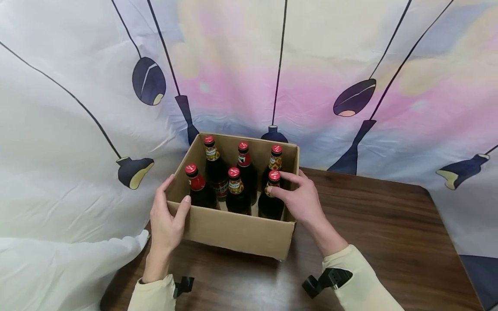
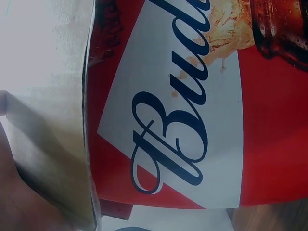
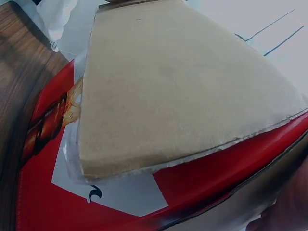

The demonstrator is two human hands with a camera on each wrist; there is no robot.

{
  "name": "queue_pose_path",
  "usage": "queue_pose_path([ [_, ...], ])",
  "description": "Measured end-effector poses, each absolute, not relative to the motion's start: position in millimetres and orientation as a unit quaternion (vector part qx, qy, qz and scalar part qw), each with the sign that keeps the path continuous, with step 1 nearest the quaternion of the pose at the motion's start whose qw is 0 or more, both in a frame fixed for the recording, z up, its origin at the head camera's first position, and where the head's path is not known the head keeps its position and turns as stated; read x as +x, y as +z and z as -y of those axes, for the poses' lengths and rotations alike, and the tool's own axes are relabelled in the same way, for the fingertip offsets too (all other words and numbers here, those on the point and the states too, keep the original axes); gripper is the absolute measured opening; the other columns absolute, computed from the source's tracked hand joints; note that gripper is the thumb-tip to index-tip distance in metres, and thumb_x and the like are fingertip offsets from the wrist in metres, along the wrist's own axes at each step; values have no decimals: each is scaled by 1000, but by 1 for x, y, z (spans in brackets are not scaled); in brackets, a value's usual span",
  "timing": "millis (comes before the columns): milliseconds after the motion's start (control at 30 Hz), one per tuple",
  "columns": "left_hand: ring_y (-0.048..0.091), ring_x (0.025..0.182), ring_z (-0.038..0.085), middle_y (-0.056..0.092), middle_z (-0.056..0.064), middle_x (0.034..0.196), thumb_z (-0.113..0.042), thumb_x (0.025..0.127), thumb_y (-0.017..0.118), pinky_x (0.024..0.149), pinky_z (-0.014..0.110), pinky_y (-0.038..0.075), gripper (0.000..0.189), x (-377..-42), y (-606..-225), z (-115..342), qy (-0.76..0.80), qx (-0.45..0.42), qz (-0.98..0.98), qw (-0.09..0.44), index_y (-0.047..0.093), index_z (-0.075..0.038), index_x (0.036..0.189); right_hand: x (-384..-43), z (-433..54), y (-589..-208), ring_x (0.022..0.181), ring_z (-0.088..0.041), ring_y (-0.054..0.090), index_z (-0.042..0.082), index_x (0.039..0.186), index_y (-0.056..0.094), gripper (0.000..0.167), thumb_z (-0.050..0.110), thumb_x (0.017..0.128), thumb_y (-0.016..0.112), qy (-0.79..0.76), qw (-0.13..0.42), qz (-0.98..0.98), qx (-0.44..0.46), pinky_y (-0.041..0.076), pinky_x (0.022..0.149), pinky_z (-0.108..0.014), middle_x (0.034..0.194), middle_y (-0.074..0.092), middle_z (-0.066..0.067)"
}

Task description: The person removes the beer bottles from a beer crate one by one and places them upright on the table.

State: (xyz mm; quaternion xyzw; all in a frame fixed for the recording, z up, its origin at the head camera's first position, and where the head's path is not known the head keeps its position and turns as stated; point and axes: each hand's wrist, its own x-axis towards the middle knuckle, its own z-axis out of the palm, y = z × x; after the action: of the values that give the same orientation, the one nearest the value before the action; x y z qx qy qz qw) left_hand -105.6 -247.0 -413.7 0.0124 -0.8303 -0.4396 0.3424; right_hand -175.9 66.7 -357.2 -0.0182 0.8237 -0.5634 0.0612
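An open-topped cardboard box (image 1: 237, 231) holds several dark glass beer bottles (image 1: 243, 172) with red caps, standing upright in two rows. At its front left corner my left hand (image 1: 167, 220) grips the wall, thumb over the front rim and fingers along the left side. My right hand (image 1: 303, 196) reaches over the right rim and pinches the neck of the front right beer bottle (image 1: 271, 205) between thumb and forefinger, just under the cap. In the left wrist view, the box's red printed panel (image 2: 269, 144) carries large dark lettering beside a bare brown flap (image 2: 53, 96).
The box stands on a dark wood-grain table (image 1: 381, 229), close to a patterned curtain (image 1: 241, 65) behind it. White cloth (image 1: 70, 268) bunches at the table's left edge. A folded-out flap (image 3: 183, 91) covers much of the right wrist view.
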Motion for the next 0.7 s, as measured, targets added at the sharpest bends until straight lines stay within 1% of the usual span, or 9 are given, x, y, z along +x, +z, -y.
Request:
queue_pose_path([
  [133,53,139,31,55,15,156,-17,95,66,114,16,31,63,-104,-413,248,-441,7,827,350,49,-7,155,-177,-64,-356,159,-40,26,14,142,69,55,31,90,80,-555,61,-829,-14,37,119,-62,172,30,-17],
  [267,54,138,31,55,16,155,-18,95,66,113,16,31,64,-106,-412,246,-443,6,828,344,48,-7,156,-177,-64,-354,158,-40,27,13,143,67,56,32,91,79,-552,62,-831,-4,38,118,-62,172,28,-17],
  [467,53,141,36,55,17,155,-18,95,67,116,17,30,63,-106,-412,245,-432,5,830,353,50,-4,154,-177,-64,-354,156,-38,32,12,142,68,56,33,92,80,-557,61,-829,-2,41,117,-60,172,29,-15],
  [533,51,143,37,55,17,156,-19,96,66,120,26,32,61,-104,-412,244,-423,8,832,359,51,-3,152,-176,-64,-355,156,-37,32,12,142,68,56,33,92,80,-560,60,-826,-4,41,117,-60,172,30,-14],
  [700,50,145,38,55,17,156,-19,96,68,122,37,33,57,-97,-412,238,-412,14,828,379,55,-3,149,-174,-65,-357,159,-36,29,10,141,69,55,31,91,82,-570,50,-820,0,38,120,-59,174,27,-11],
])
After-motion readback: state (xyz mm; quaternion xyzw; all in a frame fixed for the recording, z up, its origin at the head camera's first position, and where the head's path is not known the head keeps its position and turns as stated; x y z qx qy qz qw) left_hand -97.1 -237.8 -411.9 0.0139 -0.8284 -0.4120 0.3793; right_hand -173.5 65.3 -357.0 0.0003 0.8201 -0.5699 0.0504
